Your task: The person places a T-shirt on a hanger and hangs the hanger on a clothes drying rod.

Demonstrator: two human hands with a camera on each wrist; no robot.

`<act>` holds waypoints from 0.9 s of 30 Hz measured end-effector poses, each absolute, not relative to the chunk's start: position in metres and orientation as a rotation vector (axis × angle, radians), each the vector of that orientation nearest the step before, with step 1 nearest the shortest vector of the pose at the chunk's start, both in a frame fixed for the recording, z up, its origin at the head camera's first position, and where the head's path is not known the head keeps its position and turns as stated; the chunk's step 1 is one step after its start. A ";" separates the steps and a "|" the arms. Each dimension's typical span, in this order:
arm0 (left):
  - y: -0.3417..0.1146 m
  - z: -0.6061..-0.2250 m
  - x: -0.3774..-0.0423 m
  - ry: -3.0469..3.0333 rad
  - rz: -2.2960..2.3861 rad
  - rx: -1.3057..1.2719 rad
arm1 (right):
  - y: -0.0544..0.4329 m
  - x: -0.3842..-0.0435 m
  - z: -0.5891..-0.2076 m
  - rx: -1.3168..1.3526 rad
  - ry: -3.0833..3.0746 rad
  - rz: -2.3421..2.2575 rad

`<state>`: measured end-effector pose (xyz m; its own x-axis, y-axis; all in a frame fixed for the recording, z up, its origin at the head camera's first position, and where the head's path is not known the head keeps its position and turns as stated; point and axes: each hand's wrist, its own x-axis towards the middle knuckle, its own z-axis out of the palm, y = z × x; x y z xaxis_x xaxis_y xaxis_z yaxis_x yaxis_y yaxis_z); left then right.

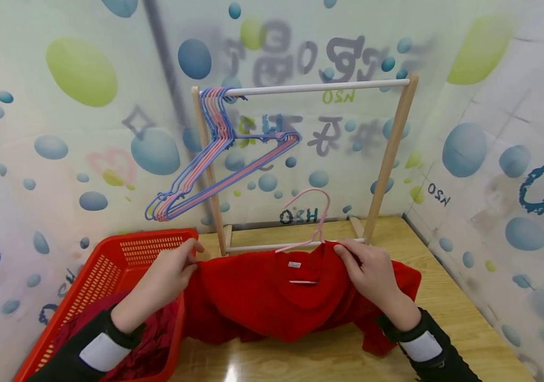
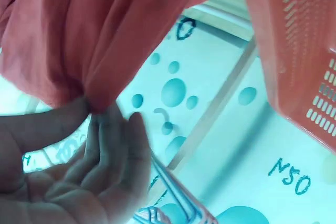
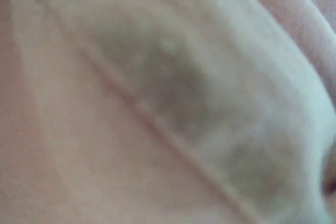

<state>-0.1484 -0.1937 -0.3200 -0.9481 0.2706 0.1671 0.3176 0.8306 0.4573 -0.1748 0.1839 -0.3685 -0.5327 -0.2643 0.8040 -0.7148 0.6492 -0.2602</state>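
A red knit sweater (image 1: 272, 305), with a small white label inside its neck, is spread between both hands above the table in the head view. The hook of a pink clothes hanger (image 1: 322, 220) rises out of the neck opening; most of the hanger is hidden by the cloth. My left hand (image 1: 169, 273) pinches the sweater at its left side, and the left wrist view shows thumb and fingers gathering the red cloth (image 2: 100, 40). At the right of the neckline, my right hand (image 1: 372, 270) grips the shoulder. Only blurred skin fills the right wrist view.
A red plastic basket (image 1: 105, 254) with dark red cloth (image 1: 150, 339) in it stands at the left. Behind the sweater is a wooden rack (image 1: 391, 159) with a white rail (image 1: 319, 87). Several blue and pink hangers (image 1: 219, 143) hang at its left end.
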 end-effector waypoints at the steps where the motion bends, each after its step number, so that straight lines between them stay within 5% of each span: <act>1: -0.194 -0.321 -0.149 -2.951 -0.751 -0.455 | 0.184 -0.175 -0.368 0.748 -2.104 0.765; 11: -0.182 -0.314 -0.142 -2.723 -0.368 -0.624 | 0.183 -0.176 -0.368 0.723 -2.094 0.794; 18: -0.149 -0.306 -0.137 -2.528 -0.557 -0.923 | 0.173 -0.176 -0.365 0.772 -2.067 0.840; 27: -0.133 -0.318 -0.135 -2.673 -0.772 -0.850 | 0.162 -0.174 -0.364 0.828 -2.033 0.876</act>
